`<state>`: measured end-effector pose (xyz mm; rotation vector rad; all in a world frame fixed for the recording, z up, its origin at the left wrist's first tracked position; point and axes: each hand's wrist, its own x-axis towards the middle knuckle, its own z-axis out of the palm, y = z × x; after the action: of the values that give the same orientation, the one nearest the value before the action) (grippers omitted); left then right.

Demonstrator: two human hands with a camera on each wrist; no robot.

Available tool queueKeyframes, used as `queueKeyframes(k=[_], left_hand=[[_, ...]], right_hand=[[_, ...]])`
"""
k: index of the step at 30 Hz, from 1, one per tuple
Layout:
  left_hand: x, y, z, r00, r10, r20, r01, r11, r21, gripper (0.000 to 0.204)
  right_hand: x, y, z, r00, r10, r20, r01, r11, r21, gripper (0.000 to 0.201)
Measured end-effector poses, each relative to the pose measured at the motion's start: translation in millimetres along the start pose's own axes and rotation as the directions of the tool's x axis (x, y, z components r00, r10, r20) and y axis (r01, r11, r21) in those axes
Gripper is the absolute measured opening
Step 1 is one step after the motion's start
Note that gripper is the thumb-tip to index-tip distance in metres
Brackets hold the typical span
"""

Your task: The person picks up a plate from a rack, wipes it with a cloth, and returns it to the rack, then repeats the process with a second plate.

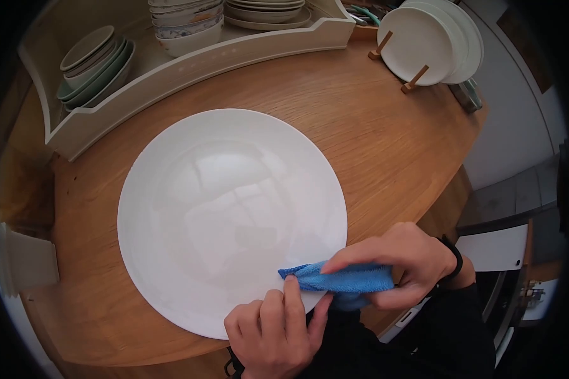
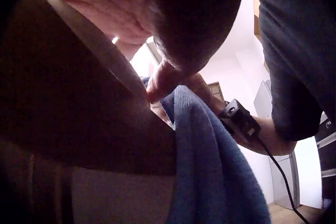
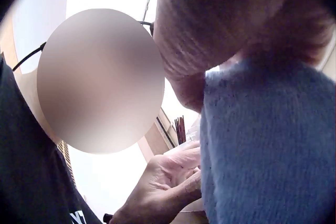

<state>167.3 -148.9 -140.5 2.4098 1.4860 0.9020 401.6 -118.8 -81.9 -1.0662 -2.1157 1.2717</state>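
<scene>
A large white plate [image 1: 202,252] lies on the wooden table, its near rim reaching the front edge. The right hand [image 1: 411,262] grips a folded blue cloth [image 1: 367,278] between thumb and fingers, over the plate's lower right rim. The left hand [image 1: 275,335] rests over the near rim, its index fingertip pressing the cloth's corner against the plate and its thumb at the rim. In the left wrist view, the cloth [image 2: 210,166] hangs down beside the plate's dark underside [image 2: 79,103]. The right wrist view has the cloth [image 3: 268,145] close up below the right hand [image 3: 226,19].
Stacked bowls [image 1: 186,28] and dishes [image 1: 98,63] stand in a cream tray [image 1: 196,69] along the back. White plates [image 1: 417,47] lean in a wooden rack [image 1: 414,79] at the back right. A pale container [image 1: 31,259] is at the left edge.
</scene>
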Motion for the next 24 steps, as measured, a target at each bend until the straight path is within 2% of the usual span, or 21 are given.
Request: queueKeyframes(k=[1,2,4,5,7,11,13,14,15,17,18,19,20,21,22,23,24], left_hand=[[-5.8,-6.5,7.9,0.973,0.183,-0.140,-0.171,0.981,0.092,0.045],[-2.9,-3.1,4.1,0.974,0.182,-0.138,-0.171,0.981,0.092,0.045],[3.2,5.5,-7.6,0.991,0.134,-0.012,-0.131,0.984,0.121,0.046],[2.0,4.5,-4.8,0.991,0.134,-0.010,-0.132,0.984,0.123,0.046],[-4.4,-2.3,5.9,0.978,0.169,-0.119,-0.156,0.982,0.108,0.046],[-6.0,-8.8,10.1,0.957,0.231,-0.175,-0.211,0.969,0.125,0.046],[0.8,0.7,-6.0,0.989,0.144,-0.021,-0.141,0.984,0.111,0.045],[-0.7,-0.5,-4.6,0.989,0.144,-0.022,-0.140,0.984,0.111,0.045],[-3.2,-3.1,-1.0,0.985,0.160,-0.060,-0.154,0.984,0.093,0.044],[-6.4,-10.1,6.5,0.979,0.175,-0.103,-0.168,0.983,0.076,0.043],[-7.6,-13.3,10.1,0.972,0.203,-0.122,-0.195,0.978,0.075,0.043],[-8.9,-15.0,11.9,0.963,0.231,-0.142,-0.222,0.972,0.075,0.043],[-7.0,-11.5,7.7,0.963,0.229,-0.144,-0.220,0.973,0.073,0.043],[-4.0,-5.5,0.4,0.977,0.204,-0.068,-0.198,0.977,0.080,0.043],[-1.5,-2.3,-4.8,0.984,0.177,0.009,-0.177,0.980,0.091,0.042],[-1.1,-3.3,-6.6,0.984,0.176,0.007,-0.176,0.980,0.090,0.042],[-1.4,-4.7,-8.3,0.984,0.180,0.017,-0.180,0.981,0.076,0.042]], right_hand=[[-0.5,2.2,2.0,0.991,-0.074,-0.113,0.075,0.997,0.005,0.061],[-1.5,4.9,2.4,0.991,-0.073,-0.114,0.074,0.997,0.008,0.061],[-3.5,10.0,2.5,0.974,-0.136,-0.184,0.148,0.988,0.052,0.057],[-4.3,12.3,1.9,0.973,-0.137,-0.185,0.149,0.987,0.054,0.057],[-5.5,16.2,0.4,0.991,-0.079,-0.107,0.109,0.946,0.306,0.060],[-0.9,4.8,-4.8,0.989,-0.147,-0.026,0.148,0.945,0.291,0.061],[-2.1,-7.1,-4.3,0.998,-0.028,0.056,0.028,1.000,-0.006,0.062],[-2.3,-13.2,-3.9,0.998,-0.027,0.057,0.028,1.000,-0.007,0.062],[-2.2,-19.2,-3.3,0.996,0.007,0.091,0.012,0.980,-0.200,0.063],[-5.9,-26.6,6.0,0.994,0.061,0.091,-0.002,0.840,-0.543,0.060],[-5.8,-26.0,11.9,0.994,0.062,0.093,-0.002,0.840,-0.543,0.060],[-3.8,-22.9,17.7,0.995,-0.101,0.007,0.086,0.803,-0.590,0.053],[-1.0,-20.7,21.7,0.962,-0.265,-0.069,0.160,0.750,-0.642,0.047],[3.4,-20.5,24.7,0.962,-0.264,-0.067,0.160,0.747,-0.645,0.047],[8.7,-20.6,27.9,0.945,-0.324,-0.045,0.210,0.706,-0.677,0.040],[12.3,-20.4,30.4,0.924,-0.382,-0.020,0.259,0.661,-0.705,0.033],[14.0,-19.9,31.4,0.924,-0.383,-0.017,0.261,0.660,-0.704,0.033]])
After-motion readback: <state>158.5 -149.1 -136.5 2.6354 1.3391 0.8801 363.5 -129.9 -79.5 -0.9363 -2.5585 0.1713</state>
